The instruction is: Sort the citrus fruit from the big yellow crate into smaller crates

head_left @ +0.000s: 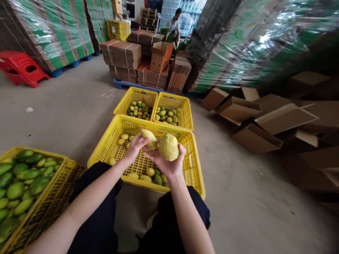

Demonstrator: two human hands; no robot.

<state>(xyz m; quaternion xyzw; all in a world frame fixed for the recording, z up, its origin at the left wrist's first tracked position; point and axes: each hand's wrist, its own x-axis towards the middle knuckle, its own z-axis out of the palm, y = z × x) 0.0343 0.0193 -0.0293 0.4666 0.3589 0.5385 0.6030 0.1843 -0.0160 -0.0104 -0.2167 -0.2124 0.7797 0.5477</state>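
Note:
My left hand (136,147) grips a pale yellow lemon (149,139) with the thumb on its near side. Cradled in my right hand (171,166), palm up, is a bigger, rounder yellow lemon (168,147). The two fruits are close together above a large yellow plastic crate (106,143). Inside that crate, a few yellow lemons (124,136) lie at the far left, and several yellow and green ones (150,171) lie along the near side. My hands hide part of the crate's floor.
Behind stand two smaller yellow crates (122,102) (187,109) holding mixed lemons. At left, another crate (66,158) is full of green fruit (25,174). Open cardboard boxes (239,107) lie at right; a red stool (22,68) stands at left. A person (173,26) bends behind stacked cartons (122,54).

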